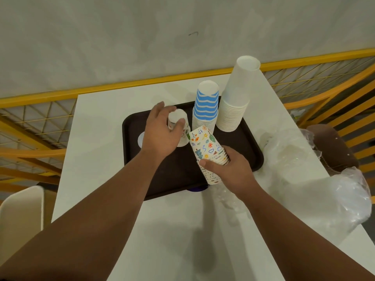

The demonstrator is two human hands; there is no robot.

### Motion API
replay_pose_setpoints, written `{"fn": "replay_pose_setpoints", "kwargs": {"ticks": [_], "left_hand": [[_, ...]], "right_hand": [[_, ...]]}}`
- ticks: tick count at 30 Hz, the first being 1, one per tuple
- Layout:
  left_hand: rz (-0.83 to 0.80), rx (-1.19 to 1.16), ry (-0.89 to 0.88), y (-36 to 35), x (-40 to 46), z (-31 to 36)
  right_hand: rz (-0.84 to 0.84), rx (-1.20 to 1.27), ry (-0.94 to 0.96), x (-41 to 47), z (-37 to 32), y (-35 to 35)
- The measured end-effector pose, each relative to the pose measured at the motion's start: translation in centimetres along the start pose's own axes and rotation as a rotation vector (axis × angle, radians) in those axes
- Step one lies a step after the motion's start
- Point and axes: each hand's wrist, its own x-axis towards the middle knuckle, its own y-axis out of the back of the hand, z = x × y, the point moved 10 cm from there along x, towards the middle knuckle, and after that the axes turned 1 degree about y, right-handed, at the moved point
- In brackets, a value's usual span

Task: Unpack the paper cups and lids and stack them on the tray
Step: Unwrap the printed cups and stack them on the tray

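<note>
At about eight o'clock, off the white table point(97, 151), stands a pale chair point(21, 211). On the table lies a dark tray point(134, 126). A white disc point(141, 139), part hidden by the left hand, lies on the tray at its nine o'clock side; whether it is a lid cannot be told. The left hand point(162, 132) curls its thumb and fingers round an upside-down patterned cup point(179, 126) that stands on the tray near its centre. Just to the right, at the tray's twelve o'clock, an upside-down stack of blue-striped cups point(206, 106) rises. Below it, toward five o'clock, the right hand point(227, 169) grips a tilted stack of patterned cups point(207, 145), its base end pointing toward the striped stack and its rim end over the tray's near edge. At the tray's one o'clock corner a taller upside-down stack of plain white cups point(236, 98) stands beside the striped one. Crumpled clear plastic wrapping point(288, 151) lies on the table at three to four o'clock, right of the tray. Beyond it, off the table edge, a brown chair back point(332, 149) shows.
</note>
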Motion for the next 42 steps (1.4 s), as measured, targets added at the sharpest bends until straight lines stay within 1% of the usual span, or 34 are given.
{"fn": "replay_pose_setpoints", "kwargs": {"ticks": [1, 2, 3, 6, 7, 8, 11, 15, 18, 25, 26, 28, 30, 32, 34, 36, 39, 42], "left_hand": [[0.057, -0.096, 0.005, 0.9, -0.6, 0.5], [0.079, -0.222, 0.034, 1.3, -1.3, 0.7], [0.037, -0.356, 0.099, 0.9, -2.2, 0.6], [-0.227, -0.740, 0.301, -2.8, -5.0, 0.8], [-0.261, -0.804, 0.342, -3.4, -5.7, 0.9], [-0.254, -0.842, 0.372, -3.5, -6.0, 1.0], [-0.142, -0.887, 0.443, -3.0, -6.3, 0.7], [-0.082, -0.860, 0.473, -2.9, -6.5, 0.8], [-0.100, -0.863, 0.483, -3.0, -6.4, 0.7], [-0.104, -0.722, 0.384, -2.6, -5.0, 1.0], [-0.087, -0.729, 0.370, -2.3, -4.6, 1.1], [-0.003, -0.735, 0.348, -0.8, -3.4, 1.0], [0.111, -0.597, 0.248, 1.9, -1.8, 1.5], [0.174, -0.415, 0.095, 4.0, -0.3, 2.7], [0.164, -0.293, 0.005, 4.0, 0.9, 3.2], [0.117, -0.232, -0.039, 2.7, 1.5, 2.9], [0.052, -0.171, -0.056, 0.4, 1.5, 1.7], [-0.012, -0.033, -0.030, -1.7, 1.2, 0.0]], "right_hand": [[-0.024, 0.046, 0.002, -0.1, -0.2, -0.1], [-0.046, 0.102, 0.008, -0.2, -0.5, -0.3], [-0.060, 0.158, 0.016, -0.3, -0.9, -0.4], [-0.082, 0.242, 0.045, -0.5, -2.0, -0.6], [-0.090, 0.243, 0.056, -0.6, -2.4, -0.7], [-0.095, 0.232, 0.066, -0.7, -2.7, -0.9], [-0.092, 0.164, 0.101, -1.0, -3.2, -1.2], [-0.034, 0.120, 0.124, -1.0, -3.8, -1.0], [-0.045, 0.140, 0.103, -0.6, -3.4, -0.9], [0.014, 0.087, 0.101, 0.1, -3.3, -0.2], [0.021, 0.081, 0.104, 0.2, -3.3, -0.1], [0.044, 0.041, 0.099, 0.2, -3.1, 0.3], [0.076, 0.029, 0.069, 0.3, -2.1, 0.7], [0.105, 0.053, 0.017, 0.4, -0.9, 1.0], [0.124, 0.070, -0.017, 0.5, -0.1, 1.2], [0.130, 0.068, -0.026, 0.5, 0.3, 1.1], [0.127, 0.045, -0.036, 0.3, 0.7, 1.1], [0.121, 0.035, -0.036, 0.1, 0.9, 1.0]]}}
